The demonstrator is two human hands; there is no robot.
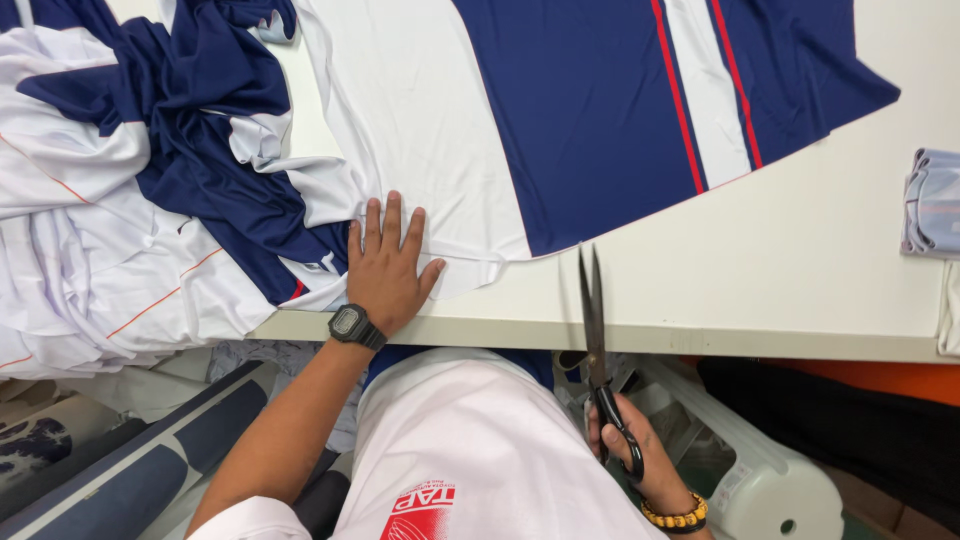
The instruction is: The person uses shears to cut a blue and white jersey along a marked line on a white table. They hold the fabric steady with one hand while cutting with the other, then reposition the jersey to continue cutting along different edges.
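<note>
While left hand [385,270] lies flat, fingers spread, on fabric [440,130], keep it taut. Right hand [630,440] grips scissors [597,340], blades nearly closed; start at the edge.

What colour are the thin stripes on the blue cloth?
Red stripes on the cloth, seen in the head view.

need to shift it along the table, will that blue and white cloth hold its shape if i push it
Probably not. The cloth looks thin and floppy: on the left it lies bunched in soft folds, so a push would likely wrinkle it. It has a smooth sheen, so it may slide easily on the table. The left hand is pressing it flat.
</note>
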